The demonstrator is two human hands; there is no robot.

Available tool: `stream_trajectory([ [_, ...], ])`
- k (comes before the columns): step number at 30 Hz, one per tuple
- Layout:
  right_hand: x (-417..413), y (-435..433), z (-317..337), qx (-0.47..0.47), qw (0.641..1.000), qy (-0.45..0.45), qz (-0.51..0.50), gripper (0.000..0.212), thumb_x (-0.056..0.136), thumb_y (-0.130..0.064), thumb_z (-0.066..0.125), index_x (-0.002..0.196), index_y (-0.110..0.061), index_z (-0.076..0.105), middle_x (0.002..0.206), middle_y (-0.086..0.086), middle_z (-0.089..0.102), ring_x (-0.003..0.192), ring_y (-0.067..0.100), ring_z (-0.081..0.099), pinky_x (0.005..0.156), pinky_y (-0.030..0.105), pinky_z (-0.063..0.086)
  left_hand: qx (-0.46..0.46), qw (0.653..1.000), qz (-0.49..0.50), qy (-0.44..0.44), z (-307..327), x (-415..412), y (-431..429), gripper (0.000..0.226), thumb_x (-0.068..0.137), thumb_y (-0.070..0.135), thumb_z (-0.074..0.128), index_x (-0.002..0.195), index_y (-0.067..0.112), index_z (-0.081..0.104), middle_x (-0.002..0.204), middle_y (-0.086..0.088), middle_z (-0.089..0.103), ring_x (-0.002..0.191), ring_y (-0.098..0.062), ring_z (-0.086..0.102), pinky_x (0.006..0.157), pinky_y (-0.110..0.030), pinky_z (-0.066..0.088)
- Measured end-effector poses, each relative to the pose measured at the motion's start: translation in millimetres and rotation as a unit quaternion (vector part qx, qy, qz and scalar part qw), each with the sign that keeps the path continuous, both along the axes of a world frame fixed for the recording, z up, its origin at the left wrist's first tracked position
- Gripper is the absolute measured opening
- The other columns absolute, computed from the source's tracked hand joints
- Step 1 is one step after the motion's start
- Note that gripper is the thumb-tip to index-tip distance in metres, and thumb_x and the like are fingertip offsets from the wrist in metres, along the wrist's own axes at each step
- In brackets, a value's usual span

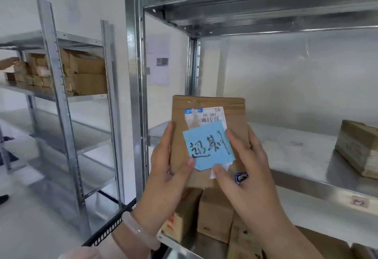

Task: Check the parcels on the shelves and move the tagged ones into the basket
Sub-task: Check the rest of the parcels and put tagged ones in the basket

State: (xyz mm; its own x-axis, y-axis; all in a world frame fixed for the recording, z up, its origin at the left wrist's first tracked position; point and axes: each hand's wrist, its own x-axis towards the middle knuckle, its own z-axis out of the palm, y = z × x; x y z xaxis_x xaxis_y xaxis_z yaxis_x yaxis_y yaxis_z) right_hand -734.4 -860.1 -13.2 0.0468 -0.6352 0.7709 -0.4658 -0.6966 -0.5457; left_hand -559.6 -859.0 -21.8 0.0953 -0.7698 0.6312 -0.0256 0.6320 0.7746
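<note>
I hold a brown cardboard parcel [235, 113] upright in front of the metal shelf unit. It carries a white shipping label [206, 114] and a blue handwritten sticky tag [208, 146]. My left hand [167, 168] grips its left edge, thumb on the tag's lower corner. My right hand [243, 174] grips the right edge, thumb below the tag. The black mesh basket [110, 230] shows only as a rim at the lower left, behind my left wrist.
Another brown parcel [360, 148] lies on the steel shelf [302, 156] at the right. Several boxes [214, 213] stand on the shelf below my hands. A second rack [61, 99] at the left holds stacked cartons [81, 72].
</note>
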Motion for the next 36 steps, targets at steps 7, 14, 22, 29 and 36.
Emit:
stream_trajectory([
  [7, 98, 13, -41, 0.022, 0.999, 0.008, -0.022, 0.070, 0.072, -0.037, 0.071, 0.134, -0.056, 0.042, 0.154, -0.025, 0.016, 0.140, -0.007, 0.018, 0.089, -0.005, 0.029, -0.018, 0.991, 0.052, -0.118, -49, 106, 2, 0.045, 0.094, 0.044, 0.051, 0.136, 0.056, 0.041, 0.145, 0.007, 0.041, 0.137, -0.006, 0.037, 0.098, -0.007, 0.038],
  [14, 227, 10, -110, 0.117, 0.992, 0.041, -0.005, 0.074, 0.078, -0.043, 0.074, 0.131, -0.069, 0.030, 0.151, -0.030, 0.007, 0.135, -0.019, 0.003, 0.089, -0.001, 0.027, 0.070, 0.983, 0.060, -0.158, -111, 241, 1, 0.046, 0.093, 0.030, 0.050, 0.125, 0.063, 0.045, 0.135, 0.009, 0.046, 0.125, 0.005, 0.044, 0.091, -0.003, 0.040],
  [22, 315, -20, -184, 0.278, 0.956, 0.089, 0.039, 0.066, 0.080, -0.054, 0.068, 0.129, -0.070, 0.029, 0.149, -0.034, -0.001, 0.137, -0.014, 0.006, 0.109, 0.018, 0.028, 0.213, 0.972, 0.037, -0.090, -202, 338, -18, 0.053, 0.094, 0.007, 0.058, 0.120, 0.054, 0.056, 0.129, -0.002, 0.049, 0.119, -0.006, 0.056, 0.084, -0.023, 0.056],
  [29, 353, -69, -252, 0.367, 0.923, 0.106, 0.053, 0.066, 0.080, -0.052, 0.067, 0.136, -0.061, 0.032, 0.154, -0.030, -0.004, 0.128, -0.026, 0.004, 0.087, -0.002, 0.030, 0.315, 0.943, 0.035, -0.101, -273, 377, -60, 0.062, 0.083, 0.005, 0.074, 0.120, 0.051, 0.056, 0.130, 0.006, 0.047, 0.111, 0.009, 0.053, 0.080, -0.009, 0.050],
  [36, 378, -136, -305, 0.484, 0.863, 0.130, 0.060, 0.068, 0.074, -0.070, 0.056, 0.127, -0.076, 0.013, 0.152, -0.032, -0.016, 0.133, -0.008, 0.010, 0.096, 0.008, 0.036, 0.429, 0.898, 0.008, -0.095, -330, 402, -124, 0.060, 0.083, -0.003, 0.071, 0.124, 0.039, 0.057, 0.132, -0.003, 0.050, 0.116, -0.014, 0.059, 0.083, -0.027, 0.058],
])
